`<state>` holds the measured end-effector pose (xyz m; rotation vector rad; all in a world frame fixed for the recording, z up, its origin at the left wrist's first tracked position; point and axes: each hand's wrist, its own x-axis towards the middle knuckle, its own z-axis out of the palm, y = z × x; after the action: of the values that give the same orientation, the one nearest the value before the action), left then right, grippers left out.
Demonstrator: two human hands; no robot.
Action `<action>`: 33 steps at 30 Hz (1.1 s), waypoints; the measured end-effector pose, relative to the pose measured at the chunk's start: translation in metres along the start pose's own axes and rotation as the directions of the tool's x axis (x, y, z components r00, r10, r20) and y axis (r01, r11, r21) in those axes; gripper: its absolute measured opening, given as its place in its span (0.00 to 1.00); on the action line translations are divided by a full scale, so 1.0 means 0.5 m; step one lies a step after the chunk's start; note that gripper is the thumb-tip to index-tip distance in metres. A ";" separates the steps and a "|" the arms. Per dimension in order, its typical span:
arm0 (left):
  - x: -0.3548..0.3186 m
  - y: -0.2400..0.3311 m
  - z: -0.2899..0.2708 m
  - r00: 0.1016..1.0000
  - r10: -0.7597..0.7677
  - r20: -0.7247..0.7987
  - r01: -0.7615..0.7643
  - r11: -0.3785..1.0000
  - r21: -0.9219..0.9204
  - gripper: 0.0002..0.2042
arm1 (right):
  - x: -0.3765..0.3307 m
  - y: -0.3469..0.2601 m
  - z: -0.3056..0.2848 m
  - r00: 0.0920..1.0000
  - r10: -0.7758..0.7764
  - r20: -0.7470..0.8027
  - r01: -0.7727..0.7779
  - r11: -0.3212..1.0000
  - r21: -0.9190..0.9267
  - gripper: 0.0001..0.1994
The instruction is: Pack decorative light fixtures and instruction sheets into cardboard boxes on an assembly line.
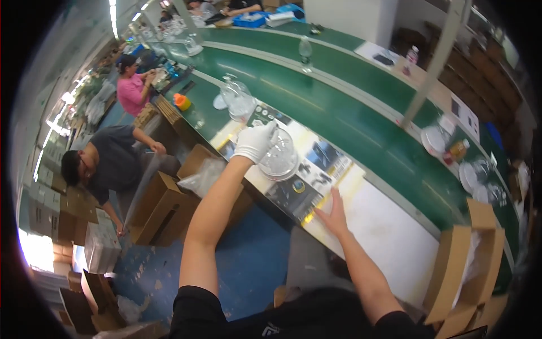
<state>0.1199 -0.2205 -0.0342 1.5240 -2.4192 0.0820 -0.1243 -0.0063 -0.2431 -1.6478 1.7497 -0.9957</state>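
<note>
My left hand [257, 143], in a white glove, is closed around the upper part of a clear, rounded vessel [280, 161]. The vessel's wide round base faces me, and the glove covers where I grip it. Under it lies a flat printed sheet or flattened carton [296, 195] with dark pictures and yellow edges. Bare and with fingers apart, my right hand [335, 216] rests at the near right edge of the printed piece. A similar clear vessel [239, 100] stands just beyond my left hand.
A green conveyor [361, 133] runs behind the worktop, carrying a clear bottle-shaped piece [305, 52]. An open carton [451, 271] is at right, near more clear vessels [435, 140]. One co-worker [116, 164] bends over a carton [158, 212] at left; another, in pink [132, 90], sits beyond.
</note>
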 end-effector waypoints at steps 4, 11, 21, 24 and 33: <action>-0.082 0.209 0.073 0.974 0.217 -0.066 -0.226 0.952 -0.204 0.07 | -0.055 -0.017 -0.117 0.996 -0.080 -0.042 0.072 0.983 -0.166 0.61; -0.091 0.430 0.128 0.957 0.222 -0.185 -0.272 0.909 -0.317 0.07 | -0.128 0.065 -0.137 0.981 0.165 -0.100 -0.180 0.969 -0.172 0.64; -0.174 0.461 0.169 0.996 -0.005 0.086 0.069 0.639 -0.766 0.31 | -0.122 0.091 -0.136 0.988 0.126 -0.092 -0.142 0.971 -0.191 0.64; -0.188 0.463 0.178 0.994 0.036 -0.099 -0.094 0.730 -0.677 0.37 | -0.118 0.094 -0.135 0.988 0.126 -0.087 -0.142 0.968 -0.208 0.64; -0.323 0.411 0.303 0.971 -0.219 -0.096 -0.026 0.302 -0.953 0.47 | -0.119 0.096 -0.127 0.992 0.083 -0.099 -0.102 0.972 -0.214 0.63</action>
<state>-0.0289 -0.0177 -0.2016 0.9320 -1.5406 -1.0181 -0.1966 0.0615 -0.2507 -1.6563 2.0387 -0.8717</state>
